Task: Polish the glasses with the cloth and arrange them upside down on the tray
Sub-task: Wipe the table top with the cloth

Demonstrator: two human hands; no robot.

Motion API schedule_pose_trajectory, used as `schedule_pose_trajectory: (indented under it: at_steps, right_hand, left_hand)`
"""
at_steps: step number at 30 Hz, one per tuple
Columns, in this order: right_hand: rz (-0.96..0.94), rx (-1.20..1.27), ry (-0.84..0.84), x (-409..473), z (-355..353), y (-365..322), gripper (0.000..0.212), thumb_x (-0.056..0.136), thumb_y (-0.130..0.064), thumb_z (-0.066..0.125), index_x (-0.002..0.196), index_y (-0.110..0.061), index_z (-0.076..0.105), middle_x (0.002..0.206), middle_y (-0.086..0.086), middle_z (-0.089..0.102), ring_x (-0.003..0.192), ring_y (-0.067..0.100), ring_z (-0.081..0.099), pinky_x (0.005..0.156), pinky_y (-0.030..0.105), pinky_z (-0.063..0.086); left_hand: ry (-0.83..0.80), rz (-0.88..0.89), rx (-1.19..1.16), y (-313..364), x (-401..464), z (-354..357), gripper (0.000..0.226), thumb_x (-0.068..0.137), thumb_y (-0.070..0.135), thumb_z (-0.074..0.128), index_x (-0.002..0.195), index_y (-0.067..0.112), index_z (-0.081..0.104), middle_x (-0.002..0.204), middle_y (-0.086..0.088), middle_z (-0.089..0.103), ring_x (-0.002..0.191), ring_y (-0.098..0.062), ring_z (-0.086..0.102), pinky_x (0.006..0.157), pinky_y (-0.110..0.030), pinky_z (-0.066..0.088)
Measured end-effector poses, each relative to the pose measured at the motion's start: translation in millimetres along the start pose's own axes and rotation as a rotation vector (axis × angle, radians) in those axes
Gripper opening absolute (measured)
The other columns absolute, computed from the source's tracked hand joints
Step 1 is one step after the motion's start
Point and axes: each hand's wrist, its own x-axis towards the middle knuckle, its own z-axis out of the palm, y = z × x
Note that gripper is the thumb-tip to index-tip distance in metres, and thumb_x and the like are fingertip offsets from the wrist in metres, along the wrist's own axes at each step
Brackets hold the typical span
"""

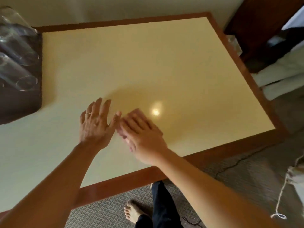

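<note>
A dark brown tray [21, 102] sits at the left edge of the cream table [131, 63]. Several clear glasses [21, 51] stand upside down on it, partly cut off by the frame's left edge. My left hand [94, 124], with a ring on one finger, hovers flat over the table with straight, spread fingers and holds nothing. My right hand [141, 130] is just to its right, blurred, fingers straight and palm down, holding nothing. The two hands almost touch near the thumbs. No cloth is in view.
The table has a brown wooden border [243, 66]. Folded white towels [278, 79] lie off its right side, with dark furniture [256, 22] behind. My leg and bare foot [131, 211] show on patterned carpet below the table's near edge. A white cord [283, 195] hangs at right.
</note>
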Motion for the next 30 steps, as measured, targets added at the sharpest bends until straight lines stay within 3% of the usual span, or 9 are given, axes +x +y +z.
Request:
schedule_pose_trajectory:
  at_steps: [4, 8, 11, 13, 17, 19, 24, 26, 30]
  right_hand:
    - [-0.213, -0.092, -0.049, -98, -8, 68, 0.052, 0.11, -0.04, 0.031, 0.159, -0.021, 0.028, 0.17, 0.004, 0.012, 0.159, 0.021, -0.002, 0.13, 0.04, -0.001]
    - [0.43, -0.146, 0.013, -145, -30, 215, 0.071, 0.106, -0.053, 0.0, 0.155, -0.014, 0.031, 0.17, 0.009, 0.018, 0.158, 0.028, 0.005, 0.121, 0.056, 0.029]
    - [0.871, -0.047, 0.209, -86, -42, 233, 0.067, 0.101, -0.049, 0.021, 0.157, -0.013, 0.026, 0.165, 0.011, 0.028, 0.153, 0.034, 0.021, 0.116, 0.056, 0.034]
    - [0.687, -0.004, 0.171, -40, -31, 184, 0.063, 0.105, -0.042, 0.029, 0.162, -0.017, 0.016, 0.17, 0.009, 0.016, 0.158, 0.029, 0.009, 0.125, 0.051, 0.02]
    - [-0.072, -0.057, 0.023, -65, -25, 136, 0.052, 0.109, -0.035, 0.035, 0.157, -0.016, 0.032, 0.168, 0.008, 0.023, 0.159, 0.024, 0.006, 0.13, 0.041, 0.004]
    - [-0.055, -0.07, -0.028, -82, -39, 195, 0.051, 0.108, -0.033, 0.04, 0.156, -0.016, 0.033, 0.165, 0.005, 0.029, 0.157, 0.022, 0.013, 0.13, 0.042, 0.008]
    - [0.739, -0.016, 0.168, 16, -73, 322, 0.068, 0.099, -0.044, 0.014, 0.159, -0.016, 0.025, 0.166, 0.008, 0.027, 0.154, 0.028, 0.019, 0.119, 0.052, 0.03]
    - [0.643, -0.015, 0.183, 90, -67, 292, 0.065, 0.101, -0.042, 0.021, 0.16, -0.015, 0.021, 0.168, 0.008, 0.024, 0.156, 0.028, 0.016, 0.125, 0.046, 0.019]
    - [-0.051, -0.07, 0.056, 100, -60, 262, 0.054, 0.108, -0.038, 0.026, 0.155, -0.014, 0.038, 0.165, 0.008, 0.033, 0.156, 0.024, 0.02, 0.128, 0.037, 0.009]
  left_hand:
    - [-0.012, 0.061, -0.07, 46, 16, 16, 0.092, 0.093, 0.08, 0.011, 0.158, 0.022, 0.041, 0.168, -0.013, 0.034, 0.154, -0.036, 0.03, 0.121, -0.059, 0.024]
    - [-0.051, 0.118, -0.015, 69, 31, 27, 0.096, 0.092, 0.082, 0.007, 0.16, 0.021, 0.037, 0.171, -0.013, 0.028, 0.156, -0.036, 0.026, 0.122, -0.057, 0.02]
    - [-0.03, 0.136, 0.037, 75, 49, 33, 0.087, 0.095, 0.077, 0.014, 0.157, 0.021, 0.039, 0.17, -0.014, 0.029, 0.154, -0.038, 0.028, 0.121, -0.059, 0.022]
    - [-0.028, 0.123, 0.05, 78, 64, 37, 0.086, 0.096, 0.077, 0.014, 0.157, 0.021, 0.039, 0.169, -0.014, 0.03, 0.153, -0.038, 0.029, 0.12, -0.059, 0.023]
    - [-0.028, 0.095, 0.031, 87, 96, 35, 0.089, 0.095, 0.078, 0.013, 0.158, 0.021, 0.039, 0.17, -0.014, 0.03, 0.153, -0.037, 0.029, 0.121, -0.059, 0.023]
    - [-0.026, 0.088, 0.025, 83, 113, 30, 0.088, 0.095, 0.078, 0.015, 0.157, 0.021, 0.039, 0.17, -0.013, 0.03, 0.154, -0.037, 0.029, 0.121, -0.06, 0.023]
    - [0.007, 0.037, 0.013, 72, 157, 24, 0.085, 0.094, 0.077, 0.019, 0.154, 0.021, 0.043, 0.166, -0.015, 0.034, 0.15, -0.04, 0.033, 0.117, -0.064, 0.027]
    - [0.009, 0.033, 0.017, 77, 178, 27, 0.082, 0.094, 0.075, 0.022, 0.151, 0.02, 0.045, 0.165, -0.016, 0.035, 0.149, -0.04, 0.033, 0.116, -0.064, 0.028]
    - [0.018, -0.027, 0.054, 85, 197, 42, 0.08, 0.091, 0.072, 0.031, 0.151, 0.021, 0.045, 0.166, -0.013, 0.034, 0.149, -0.038, 0.031, 0.115, -0.063, 0.026]
